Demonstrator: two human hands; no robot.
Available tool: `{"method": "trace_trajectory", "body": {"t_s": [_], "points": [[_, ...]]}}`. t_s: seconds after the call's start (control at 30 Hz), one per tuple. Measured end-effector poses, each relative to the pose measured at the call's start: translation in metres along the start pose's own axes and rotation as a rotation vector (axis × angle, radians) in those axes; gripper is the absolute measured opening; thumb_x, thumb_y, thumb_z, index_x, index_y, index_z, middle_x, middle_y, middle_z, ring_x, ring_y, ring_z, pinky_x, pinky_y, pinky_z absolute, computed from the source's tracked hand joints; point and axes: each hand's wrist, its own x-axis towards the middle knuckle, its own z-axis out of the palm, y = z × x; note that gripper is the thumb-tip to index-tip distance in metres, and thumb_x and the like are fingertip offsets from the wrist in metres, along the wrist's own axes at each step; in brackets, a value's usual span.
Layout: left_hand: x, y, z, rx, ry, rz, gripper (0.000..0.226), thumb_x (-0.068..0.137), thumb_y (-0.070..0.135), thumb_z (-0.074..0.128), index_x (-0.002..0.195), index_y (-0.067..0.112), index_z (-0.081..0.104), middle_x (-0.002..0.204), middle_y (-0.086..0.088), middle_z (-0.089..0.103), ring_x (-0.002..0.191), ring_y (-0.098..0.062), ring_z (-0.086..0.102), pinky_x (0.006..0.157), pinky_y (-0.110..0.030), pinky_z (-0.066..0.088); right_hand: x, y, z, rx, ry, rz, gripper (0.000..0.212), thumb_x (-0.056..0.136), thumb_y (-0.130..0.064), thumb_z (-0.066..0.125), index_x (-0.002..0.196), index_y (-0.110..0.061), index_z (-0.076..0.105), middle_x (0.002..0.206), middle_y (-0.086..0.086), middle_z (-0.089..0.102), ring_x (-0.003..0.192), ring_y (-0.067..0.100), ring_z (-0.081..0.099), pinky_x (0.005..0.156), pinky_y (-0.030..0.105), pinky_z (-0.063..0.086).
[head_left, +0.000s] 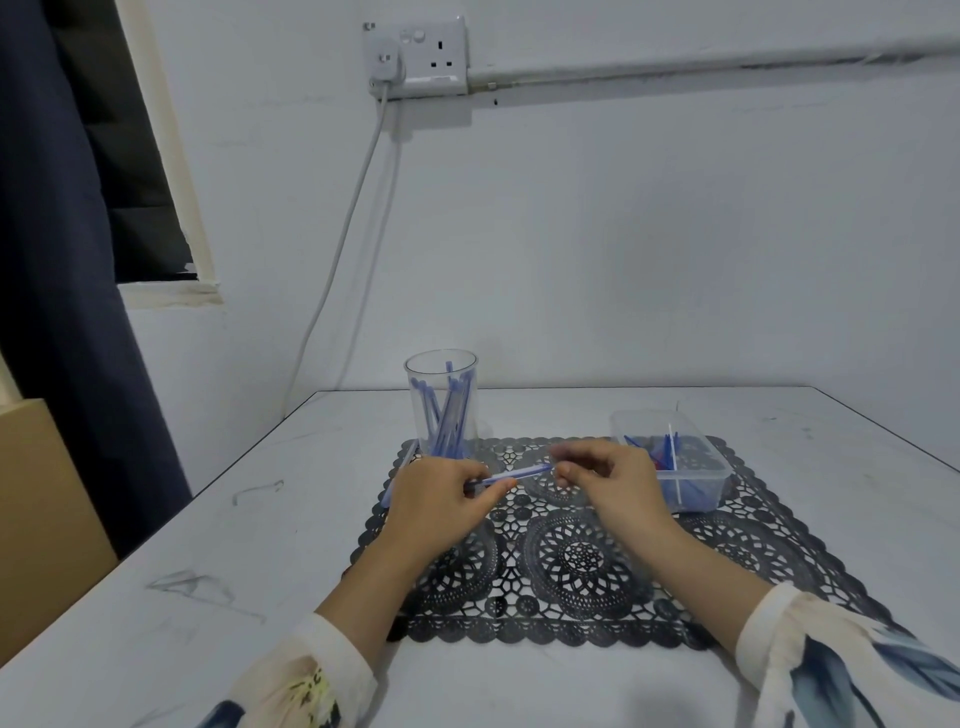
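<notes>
While the left hand pinches the near-left end of a blue stick between thumb and fingertips, the right hand curls its fingers at the far-right tip. It seems to pinch it too, though blur makes the contact hard to read. The stick hangs just above the mat, between the two hands and nearly level, near the cup and left of the tray.

Judging by how things lie, the work is well under way but not done. The cup, upright at the mat's far-left corner, already holds a good bunch of blue sticks leaning against its wall. The tray, at the mat's far-right edge, has loose blue, red and white pieces in it, so more sticks seem left to handle. The one in hand looks mid-step, either being put together or checked, and has yet to go in the cup. One more pale stick seems to lie along the mat's left edge, partly behind the left hand.

No brand, label or writing can be read anywhere. Cup and tray are plain clear plastic, and the socket on the far wall shows no legible mark.
</notes>
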Motion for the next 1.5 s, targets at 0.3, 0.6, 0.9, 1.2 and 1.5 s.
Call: {"method": "trace_trajectory", "body": {"t_s": [0.3, 0.6, 0.9, 1.2, 1.5], "points": [[-0.002, 0.006, -0.001, -0.016, -0.005, 0.010, 0.039, 0.084, 0.062, 0.049, 0.085, 0.030, 0.072, 0.051, 0.010, 0.053, 0.048, -0.003, 0.046, 0.048, -0.014, 0.025, 0.000, 0.002, 0.000, 0.041, -0.018, -0.017, 0.027, 0.083, 0.006, 0.061, 0.083, -0.019, 0.071, 0.082, 0.002, 0.071, 0.069, 0.009, 0.066, 0.070, 0.016, 0.052], [-0.004, 0.013, 0.001, -0.001, 0.012, -0.019, 0.039, 0.084, 0.059, 0.052, 0.081, 0.025, 0.072, 0.056, 0.005, 0.059, 0.053, -0.008, 0.051, 0.053, -0.022, 0.042, 0.002, 0.004, 0.000, 0.069, -0.017, -0.019, 0.025, 0.084, 0.005, 0.061, 0.084, -0.018, 0.071, 0.082, 0.004, 0.071, 0.070, 0.012, 0.066, 0.070, 0.017, 0.053], [-0.004, 0.016, 0.000, 0.010, 0.014, 0.007, 0.040, 0.085, 0.058, 0.050, 0.079, 0.025, 0.071, 0.056, 0.005, 0.058, 0.052, -0.007, 0.049, 0.051, -0.020, 0.037, 0.002, 0.006, -0.001, 0.078, -0.037, -0.014, 0.017, 0.088, 0.000, 0.058, 0.092, -0.011, 0.070, 0.073, 0.009, 0.067, 0.061, 0.009, 0.059, 0.061, 0.018, 0.051], [-0.004, 0.014, -0.003, -0.013, 0.040, -0.005, 0.036, 0.085, 0.059, 0.050, 0.087, 0.030, 0.071, 0.050, 0.011, 0.048, 0.048, -0.002, 0.044, 0.047, -0.013, 0.025, 0.002, 0.010, 0.002, 0.065, -0.102, 0.012, 0.011, 0.092, -0.010, 0.053, 0.094, -0.009, 0.063, 0.074, 0.012, 0.064, 0.063, 0.016, 0.059, 0.061, 0.024, 0.052], [-0.005, 0.014, -0.003, -0.049, 0.060, 0.094, 0.036, 0.084, 0.058, 0.054, 0.081, 0.027, 0.073, 0.051, 0.008, 0.052, 0.047, -0.005, 0.043, 0.048, -0.014, 0.031, 0.002, 0.011, -0.003, -0.192, -0.127, -0.091, 0.040, 0.095, -0.031, 0.046, 0.070, -0.005, 0.062, 0.061, 0.008, 0.064, 0.055, 0.015, 0.058, 0.058, 0.029, 0.050]]}}
